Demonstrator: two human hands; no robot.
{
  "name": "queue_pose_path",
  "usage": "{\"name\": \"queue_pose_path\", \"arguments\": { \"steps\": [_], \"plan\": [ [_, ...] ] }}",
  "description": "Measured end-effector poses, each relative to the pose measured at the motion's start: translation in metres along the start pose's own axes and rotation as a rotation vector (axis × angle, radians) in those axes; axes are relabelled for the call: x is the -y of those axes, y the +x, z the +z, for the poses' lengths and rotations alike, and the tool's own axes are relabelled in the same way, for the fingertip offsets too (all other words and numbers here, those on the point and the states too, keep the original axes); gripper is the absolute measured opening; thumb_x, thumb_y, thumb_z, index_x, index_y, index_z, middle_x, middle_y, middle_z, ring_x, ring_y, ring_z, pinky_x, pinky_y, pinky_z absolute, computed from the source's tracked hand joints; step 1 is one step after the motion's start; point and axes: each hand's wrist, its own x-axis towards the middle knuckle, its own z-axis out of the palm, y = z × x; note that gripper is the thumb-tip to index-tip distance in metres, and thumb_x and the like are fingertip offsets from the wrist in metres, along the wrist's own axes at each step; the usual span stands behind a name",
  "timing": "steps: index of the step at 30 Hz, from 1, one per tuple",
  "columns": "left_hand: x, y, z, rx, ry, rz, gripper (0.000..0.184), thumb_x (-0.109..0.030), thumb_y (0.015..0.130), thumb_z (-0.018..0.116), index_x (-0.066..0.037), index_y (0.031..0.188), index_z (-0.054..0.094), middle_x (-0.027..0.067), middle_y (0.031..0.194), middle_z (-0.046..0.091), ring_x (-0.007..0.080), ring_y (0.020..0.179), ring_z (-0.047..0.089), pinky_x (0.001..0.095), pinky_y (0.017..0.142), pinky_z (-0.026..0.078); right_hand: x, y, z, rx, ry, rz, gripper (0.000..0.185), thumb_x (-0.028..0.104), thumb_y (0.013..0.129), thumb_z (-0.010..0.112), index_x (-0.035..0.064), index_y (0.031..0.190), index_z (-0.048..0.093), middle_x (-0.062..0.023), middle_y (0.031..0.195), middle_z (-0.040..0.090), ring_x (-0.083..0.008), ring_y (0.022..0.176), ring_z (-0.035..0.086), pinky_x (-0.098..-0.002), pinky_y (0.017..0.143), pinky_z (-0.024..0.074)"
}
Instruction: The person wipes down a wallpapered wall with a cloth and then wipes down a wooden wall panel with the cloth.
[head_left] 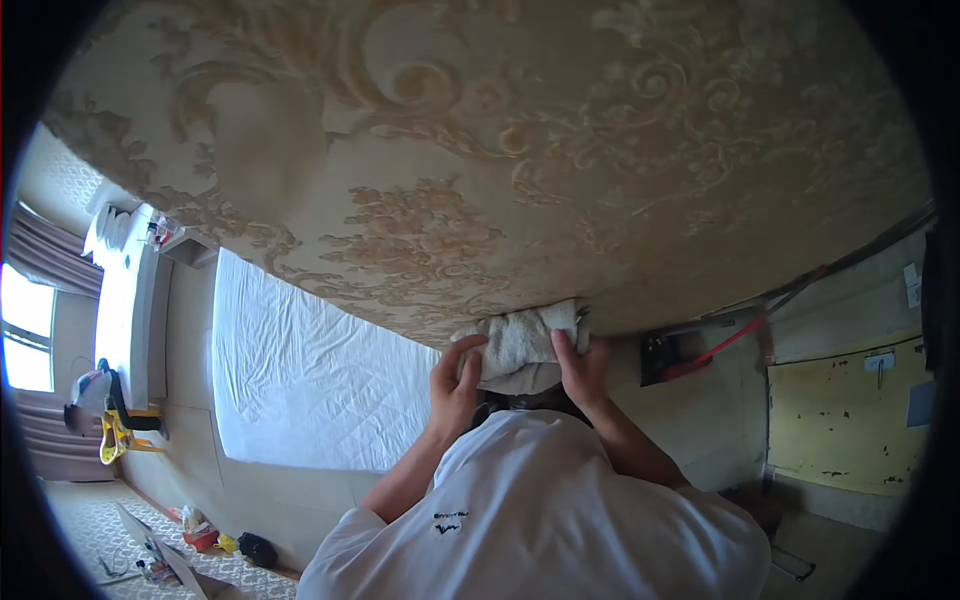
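A folded white towel point(522, 338) is held in front of my chest, close to or against the patterned wallpaper point(420, 230); I cannot tell if it touches. My left hand point(455, 388) grips the towel's left end, thumb on the near face and fingers partly hidden. On the opposite end, my right hand point(582, 368) has its thumb pressed on the cloth, with the other fingers mostly behind it. The towel's lower fold hangs between the hands.
To the left is a bed point(310, 370) with a wrinkled white sheet. A yellow stool point(117, 438) stands near the window point(28, 330). At right are a red-handled tool point(730, 342) and a worn yellow door point(850, 415). Several small items lie on the floor at lower left.
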Motion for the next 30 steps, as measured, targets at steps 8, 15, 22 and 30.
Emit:
{"name": "queue_pose_path", "arguments": {
  "steps": [8, 15, 22, 30],
  "plan": [
    [-0.097, -0.021, -0.035, -0.287, 0.191, 0.814, 0.021, -0.002, 0.087, 0.057, 0.003, 0.105, 0.066, 0.0136, 0.101, 0.069, 0.0227, 0.087, 0.066, 0.0312, 0.080, 0.049, 0.111, 0.022, 0.021, -0.094, 0.198, -0.586, 0.023, 0.023, 0.088, 0.067, 0.0002, 0.090, 0.065, -0.0069, 0.073, 0.065, -0.0155, 0.067, 0.062, -0.0317, 0.061, 0.0469],
    [-0.078, -0.006, -0.047, -0.285, 0.196, 0.595, 0.017, 0.002, 0.092, 0.054, 0.002, 0.106, 0.063, 0.0100, 0.094, 0.067, 0.0160, 0.077, 0.060, 0.0271, 0.070, 0.046, 0.082, 0.021, 0.044, 0.183, 0.320, -0.166, 0.020, 0.017, 0.091, 0.063, -0.0026, 0.097, 0.065, -0.0070, 0.082, 0.068, -0.0130, 0.079, 0.062, -0.0306, 0.071, 0.0486],
    [0.033, 0.002, -0.060, -0.154, 0.073, 0.162, 0.015, -0.005, 0.100, 0.048, -0.001, 0.110, 0.057, 0.0025, 0.087, 0.058, 0.0078, 0.078, 0.047, 0.0224, 0.069, 0.039, -0.034, -0.002, 0.061, 0.294, 0.187, 0.119, 0.021, 0.017, 0.093, 0.061, -0.0036, 0.096, 0.064, -0.0074, 0.080, 0.067, -0.0122, 0.071, 0.063, -0.0271, 0.055, 0.0497],
    [0.133, 0.002, -0.073, 0.026, 0.015, -0.291, 0.018, -0.013, 0.101, 0.050, -0.004, 0.115, 0.058, 0.0015, 0.094, 0.061, 0.0097, 0.085, 0.056, 0.0249, 0.074, 0.047, -0.146, -0.030, 0.070, 0.330, -0.043, 0.641, 0.030, 0.030, 0.096, 0.059, 0.0006, 0.091, 0.063, -0.0050, 0.072, 0.063, -0.0133, 0.055, 0.060, -0.0293, 0.044, 0.0510]
  ]
}}
